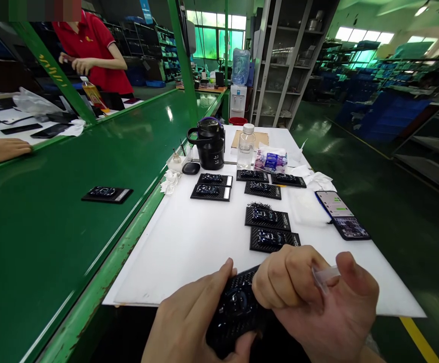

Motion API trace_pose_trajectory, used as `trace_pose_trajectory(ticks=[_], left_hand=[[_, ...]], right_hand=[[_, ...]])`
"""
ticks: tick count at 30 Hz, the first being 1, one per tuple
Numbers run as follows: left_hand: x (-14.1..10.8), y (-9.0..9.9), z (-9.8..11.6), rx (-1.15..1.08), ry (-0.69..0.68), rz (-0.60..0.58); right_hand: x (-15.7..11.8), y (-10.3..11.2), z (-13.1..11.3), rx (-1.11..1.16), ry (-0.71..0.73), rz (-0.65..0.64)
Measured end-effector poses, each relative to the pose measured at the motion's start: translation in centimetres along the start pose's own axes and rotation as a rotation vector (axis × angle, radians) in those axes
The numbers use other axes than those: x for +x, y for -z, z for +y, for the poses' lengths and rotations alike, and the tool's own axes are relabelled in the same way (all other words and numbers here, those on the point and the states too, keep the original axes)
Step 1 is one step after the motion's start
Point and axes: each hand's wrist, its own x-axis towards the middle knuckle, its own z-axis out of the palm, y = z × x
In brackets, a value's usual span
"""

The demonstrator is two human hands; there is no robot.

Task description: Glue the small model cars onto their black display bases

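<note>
My left hand (193, 317) is closed around a black carbon-patterned plate with a glossy dark model car (238, 302) raised on it, held tilted at the near edge of the table. Over its right end is my right hand (310, 297), fingers curled. From that fist a translucent whitish plastic piece (326, 274) sticks out between thumb and forefinger; its other end is hidden. Just beyond lie two similar model-car plates (267, 218), the nearer one (272, 238) close to my right knuckles. More such plates (263, 189) lie further back in groups.
On the white tabletop (166, 252) stand a black jug (210, 146), a clear bottle (246, 146), a tissue pack (271, 160) and a phone (342, 214). Left runs a green conveyor (53, 237) carrying one plate (107, 194). A co-worker in red (98, 50) and another person's hand (5, 150) are beyond.
</note>
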Motion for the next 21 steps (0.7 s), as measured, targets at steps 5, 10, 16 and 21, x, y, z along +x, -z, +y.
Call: trace_pose_trajectory(ticks=[5, 10, 16, 21], left_hand=[[0.0, -0.1, -0.3, -0.009, -0.012, 0.007], [0.3, -0.5, -0.5, 0.000, 0.028, -0.048], [2.2, -0.4, -4.3, 0.073, -0.067, -0.073], [7.0, -0.4, -9.8, 0.129, -0.015, -0.280]], right_hand=[[0.1, 0.2, 0.2, -0.009, 0.021, 0.011], [-0.7, 0.2, 0.2, -0.374, -0.099, -0.078], [0.7, 6.5, -4.4, -0.398, 0.279, 0.313], [3.3, 16.5, -9.1, -0.679, 0.293, 0.728]])
